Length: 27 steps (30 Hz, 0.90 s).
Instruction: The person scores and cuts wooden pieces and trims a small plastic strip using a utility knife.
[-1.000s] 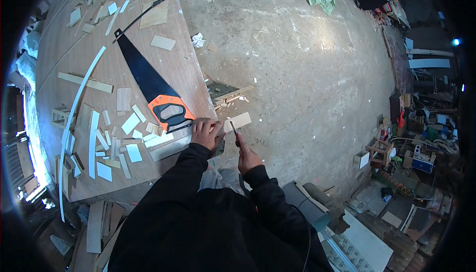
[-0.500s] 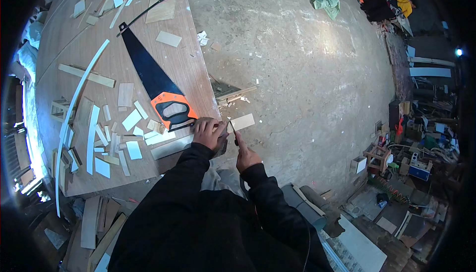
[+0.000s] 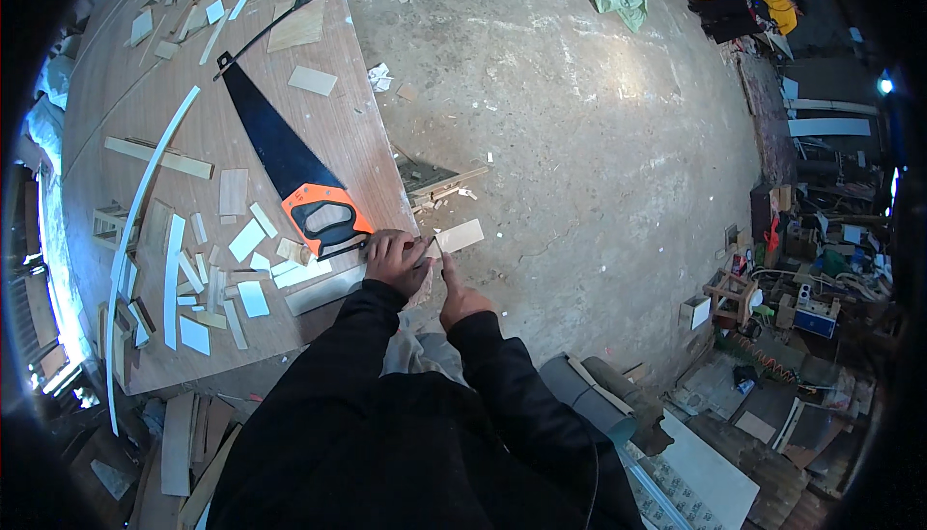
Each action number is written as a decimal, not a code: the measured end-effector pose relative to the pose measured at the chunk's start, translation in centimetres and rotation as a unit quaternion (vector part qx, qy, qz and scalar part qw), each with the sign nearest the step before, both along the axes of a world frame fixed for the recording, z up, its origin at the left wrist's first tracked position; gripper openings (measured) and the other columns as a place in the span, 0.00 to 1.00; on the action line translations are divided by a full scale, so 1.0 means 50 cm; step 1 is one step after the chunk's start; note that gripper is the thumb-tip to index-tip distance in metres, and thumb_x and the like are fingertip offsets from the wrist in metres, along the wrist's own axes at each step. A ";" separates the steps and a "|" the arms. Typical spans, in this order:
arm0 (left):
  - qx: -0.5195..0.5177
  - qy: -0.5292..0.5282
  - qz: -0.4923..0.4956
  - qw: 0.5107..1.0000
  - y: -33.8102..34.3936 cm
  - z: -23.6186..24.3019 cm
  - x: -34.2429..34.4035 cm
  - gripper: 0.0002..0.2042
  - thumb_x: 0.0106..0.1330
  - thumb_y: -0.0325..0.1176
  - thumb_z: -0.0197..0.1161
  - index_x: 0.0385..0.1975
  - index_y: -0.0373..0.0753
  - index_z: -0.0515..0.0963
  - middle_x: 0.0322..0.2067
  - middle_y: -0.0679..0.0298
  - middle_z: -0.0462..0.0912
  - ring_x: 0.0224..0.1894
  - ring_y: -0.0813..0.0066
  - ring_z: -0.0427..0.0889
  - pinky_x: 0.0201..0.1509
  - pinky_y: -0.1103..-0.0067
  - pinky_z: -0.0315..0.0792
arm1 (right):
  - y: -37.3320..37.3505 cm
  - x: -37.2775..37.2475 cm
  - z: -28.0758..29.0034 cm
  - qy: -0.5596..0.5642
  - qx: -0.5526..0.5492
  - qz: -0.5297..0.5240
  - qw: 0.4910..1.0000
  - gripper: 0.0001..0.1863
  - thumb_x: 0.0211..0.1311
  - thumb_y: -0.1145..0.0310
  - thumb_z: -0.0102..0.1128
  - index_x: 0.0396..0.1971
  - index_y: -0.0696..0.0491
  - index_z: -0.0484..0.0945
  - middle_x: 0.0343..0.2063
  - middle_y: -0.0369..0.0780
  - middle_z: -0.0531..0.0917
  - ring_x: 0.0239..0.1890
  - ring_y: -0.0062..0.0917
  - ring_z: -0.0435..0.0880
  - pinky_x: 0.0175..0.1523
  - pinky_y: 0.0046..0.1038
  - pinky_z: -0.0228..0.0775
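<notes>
At the table's right edge my left hand [image 3: 392, 264] bends its fingers over a pale flat piece of wood [image 3: 462, 237] and holds it down. The wood's far end sticks out past the table over the floor. Close beside it, my right hand [image 3: 465, 302] is closed round a thin, knife-like tool [image 3: 436, 243], its index finger stretched along it. The tool's tip meets the wood just right of my left fingers; its handle is hidden in my palm. Just beyond my left hand lies a handsaw [image 3: 323, 218] with an orange and black handle and dark blade.
The wooden table [image 3: 362, 129] carries many offcuts, a long bent white strip [image 3: 145, 192] and a narrow dark saw [image 3: 280, 23]. Below its right edge is a wooden frame [image 3: 449, 185] on the concrete floor. Rolled material [image 3: 589, 400] lies at my right; clutter fills the far right.
The view has shifted, so the scene sits slightly left. My right hand's tool has tilted and its tip now lies closer to my left fingers. The left hand keeps its hold on the wood.
</notes>
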<state>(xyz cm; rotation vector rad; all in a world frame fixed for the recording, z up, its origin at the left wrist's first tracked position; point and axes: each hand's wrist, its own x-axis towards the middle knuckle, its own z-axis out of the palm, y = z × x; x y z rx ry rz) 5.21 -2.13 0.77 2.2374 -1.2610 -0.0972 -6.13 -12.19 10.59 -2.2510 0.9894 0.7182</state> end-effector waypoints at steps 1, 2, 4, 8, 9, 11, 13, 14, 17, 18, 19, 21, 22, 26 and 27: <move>0.015 0.011 0.001 1.000 0.004 -0.007 -0.003 0.20 0.58 0.46 0.65 0.51 0.52 0.79 0.43 0.64 0.73 0.50 0.61 0.70 0.56 0.62 0.61 | 0.000 0.027 0.025 0.049 0.007 0.003 0.999 0.40 0.61 0.70 0.47 0.73 0.35 0.46 0.33 0.56 0.83 0.35 0.50 0.85 0.40 0.48 0.76; 0.031 0.021 0.002 0.999 0.006 -0.013 -0.005 0.21 0.57 0.45 0.65 0.52 0.52 0.78 0.43 0.64 0.72 0.50 0.61 0.69 0.57 0.63 0.61 | -0.002 0.049 0.035 0.098 0.014 0.007 0.995 0.39 0.61 0.69 0.47 0.73 0.37 0.47 0.34 0.56 0.84 0.35 0.50 0.85 0.41 0.48 0.76; 0.026 0.005 -0.004 1.000 0.000 -0.002 -0.004 0.22 0.56 0.44 0.66 0.52 0.53 0.78 0.44 0.64 0.72 0.50 0.61 0.69 0.57 0.63 0.61 | -0.011 0.068 0.018 0.095 0.001 0.017 0.995 0.37 0.63 0.68 0.46 0.73 0.38 0.49 0.34 0.56 0.84 0.36 0.50 0.85 0.42 0.48 0.76; 0.018 -0.014 -0.016 1.000 0.000 -0.014 -0.002 0.21 0.59 0.48 0.64 0.52 0.53 0.78 0.47 0.66 0.71 0.51 0.63 0.69 0.58 0.62 0.61 | -0.025 0.085 -0.009 0.097 -0.027 0.040 0.994 0.33 0.66 0.63 0.44 0.72 0.43 0.52 0.34 0.56 0.84 0.37 0.48 0.86 0.43 0.47 0.77; 0.019 -0.014 -0.015 1.000 0.003 -0.017 0.000 0.21 0.59 0.48 0.64 0.52 0.53 0.78 0.47 0.66 0.71 0.51 0.63 0.69 0.58 0.62 0.61 | -0.023 0.086 -0.009 0.097 -0.027 0.042 0.994 0.33 0.66 0.63 0.44 0.72 0.43 0.52 0.34 0.56 0.84 0.37 0.48 0.86 0.43 0.47 0.77; -0.004 -0.032 -0.024 0.999 0.005 -0.022 0.003 0.20 0.59 0.47 0.64 0.52 0.52 0.77 0.47 0.67 0.71 0.51 0.63 0.68 0.58 0.63 0.61 | -0.021 0.085 -0.007 0.106 -0.025 0.038 0.993 0.32 0.67 0.62 0.42 0.72 0.41 0.53 0.34 0.56 0.84 0.38 0.48 0.86 0.43 0.47 0.77; 0.003 -0.033 -0.017 0.999 0.008 -0.028 -0.001 0.20 0.60 0.47 0.64 0.52 0.52 0.78 0.46 0.67 0.72 0.50 0.63 0.69 0.57 0.64 0.62 | -0.023 0.079 0.009 0.103 -0.017 0.039 0.994 0.32 0.67 0.63 0.43 0.72 0.40 0.53 0.34 0.56 0.84 0.37 0.48 0.86 0.42 0.47 0.77; 0.008 -0.032 -0.013 0.999 0.009 -0.030 -0.004 0.19 0.60 0.47 0.63 0.51 0.51 0.78 0.45 0.68 0.72 0.49 0.64 0.70 0.55 0.64 0.63 | -0.024 0.072 0.015 0.101 -0.009 0.037 0.994 0.33 0.66 0.63 0.43 0.72 0.38 0.52 0.33 0.55 0.84 0.36 0.47 0.86 0.42 0.47 0.77; 0.005 -0.023 -0.025 0.999 0.007 -0.017 0.001 0.19 0.61 0.48 0.63 0.51 0.51 0.78 0.43 0.69 0.74 0.47 0.65 0.72 0.52 0.66 0.63 | -0.014 0.042 0.015 0.138 -0.008 0.039 0.990 0.34 0.67 0.63 0.43 0.73 0.33 0.49 0.36 0.53 0.85 0.38 0.46 0.86 0.43 0.45 0.78; 0.005 -0.025 -0.025 0.999 0.007 -0.019 0.000 0.19 0.61 0.48 0.63 0.51 0.51 0.78 0.43 0.69 0.74 0.47 0.65 0.72 0.52 0.66 0.63 | -0.009 0.032 0.016 0.136 -0.008 0.039 0.990 0.34 0.67 0.63 0.43 0.73 0.33 0.49 0.36 0.53 0.85 0.38 0.46 0.86 0.43 0.45 0.78; -0.002 -0.031 -0.019 0.999 0.007 -0.025 -0.002 0.19 0.61 0.48 0.63 0.51 0.51 0.79 0.42 0.69 0.74 0.46 0.65 0.72 0.51 0.66 0.64 | -0.004 0.023 0.018 0.139 -0.016 0.043 0.989 0.35 0.66 0.64 0.43 0.72 0.32 0.49 0.36 0.53 0.85 0.37 0.46 0.86 0.42 0.46 0.78; -0.008 -0.036 -0.015 0.999 0.005 -0.021 -0.004 0.19 0.60 0.48 0.63 0.50 0.51 0.79 0.42 0.69 0.74 0.46 0.66 0.73 0.50 0.66 0.64 | -0.002 0.011 0.020 0.142 -0.022 0.044 0.989 0.35 0.66 0.64 0.43 0.72 0.30 0.48 0.35 0.53 0.85 0.37 0.46 0.86 0.42 0.47 0.78; -0.007 -0.033 -0.019 0.999 0.001 -0.011 -0.003 0.19 0.60 0.48 0.64 0.50 0.51 0.79 0.42 0.69 0.74 0.46 0.66 0.73 0.50 0.66 0.64 | -0.003 0.005 0.022 0.133 -0.017 0.030 0.991 0.35 0.66 0.65 0.43 0.72 0.30 0.48 0.35 0.53 0.84 0.36 0.46 0.86 0.41 0.47 0.77; -0.006 -0.014 -0.016 1.000 0.003 -0.015 -0.006 0.19 0.59 0.44 0.64 0.51 0.49 0.79 0.41 0.68 0.74 0.45 0.65 0.72 0.49 0.65 0.64 | 0.000 0.003 0.042 0.136 0.002 0.014 0.991 0.36 0.65 0.65 0.43 0.72 0.31 0.48 0.35 0.52 0.85 0.37 0.47 0.86 0.42 0.48 0.77; -0.003 -0.013 -0.019 1.000 0.008 -0.016 -0.005 0.19 0.59 0.44 0.64 0.51 0.49 0.79 0.41 0.68 0.74 0.45 0.65 0.72 0.49 0.65 0.64 | 0.007 -0.007 0.039 0.136 0.004 0.012 0.991 0.36 0.65 0.65 0.43 0.72 0.31 0.48 0.35 0.52 0.85 0.37 0.47 0.86 0.42 0.48 0.77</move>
